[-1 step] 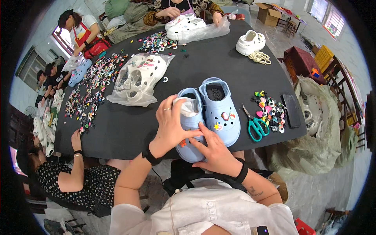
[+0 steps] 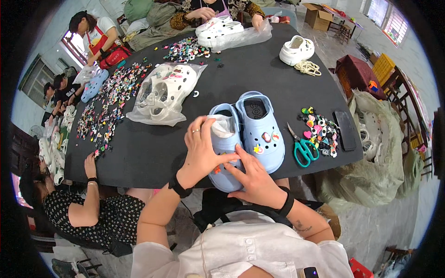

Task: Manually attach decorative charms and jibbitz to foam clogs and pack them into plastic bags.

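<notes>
- A small workshop, probably for decorating and packing clogs.
- Several people sit around one black table (image 2: 241, 69).
- Shoe charms (image 2: 111, 102) lie spread in heaps; bagged white clogs (image 2: 169, 90) wait.
- Cardboard box (image 2: 319, 16), sacks beside.

Pale blue clogs (image 2: 259, 125); black table (image 2: 232, 69); teal-handled scissors (image 2: 303, 150); white clogs (image 2: 296, 48); multicoloured charms (image 2: 320, 132).

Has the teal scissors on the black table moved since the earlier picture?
No. The teal scissors lie at the same spot as before, between the right light-blue clog and the pile of small charms, handles toward the table edge.
</notes>
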Action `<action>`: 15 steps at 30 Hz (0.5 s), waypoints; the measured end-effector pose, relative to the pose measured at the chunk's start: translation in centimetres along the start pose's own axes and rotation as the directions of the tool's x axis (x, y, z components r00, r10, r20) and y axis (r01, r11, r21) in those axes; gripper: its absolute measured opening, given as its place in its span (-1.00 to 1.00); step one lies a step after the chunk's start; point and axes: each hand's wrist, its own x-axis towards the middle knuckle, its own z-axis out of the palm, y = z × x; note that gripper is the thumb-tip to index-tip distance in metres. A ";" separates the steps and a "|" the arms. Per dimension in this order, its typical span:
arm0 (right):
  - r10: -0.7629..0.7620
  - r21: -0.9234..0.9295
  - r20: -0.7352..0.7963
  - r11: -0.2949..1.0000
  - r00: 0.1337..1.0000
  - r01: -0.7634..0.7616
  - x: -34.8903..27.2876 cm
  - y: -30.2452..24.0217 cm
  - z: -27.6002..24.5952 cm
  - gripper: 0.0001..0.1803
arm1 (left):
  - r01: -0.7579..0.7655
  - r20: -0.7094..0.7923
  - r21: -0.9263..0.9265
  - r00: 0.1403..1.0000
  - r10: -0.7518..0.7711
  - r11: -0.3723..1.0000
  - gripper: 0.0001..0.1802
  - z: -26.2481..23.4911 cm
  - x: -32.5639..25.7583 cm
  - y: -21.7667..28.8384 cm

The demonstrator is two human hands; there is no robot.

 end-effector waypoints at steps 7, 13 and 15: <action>0.005 -0.020 0.017 1.000 1.000 -0.004 0.2 0.5 0.0 -0.03 | 0.106 0.343 -0.215 0.939 -0.027 0.971 0.06 0.2 1.7 -0.9; 0.012 -0.023 0.017 1.000 1.000 -0.012 0.3 0.3 -0.1 0.00 | 0.041 0.476 -0.211 0.877 0.066 0.977 -0.18 -0.4 4.3 -1.6; 0.016 -0.019 0.016 1.000 1.000 -0.015 0.3 0.4 -0.1 0.01 | -0.042 0.530 -0.271 0.827 0.185 0.962 -0.39 0.0 5.2 -1.8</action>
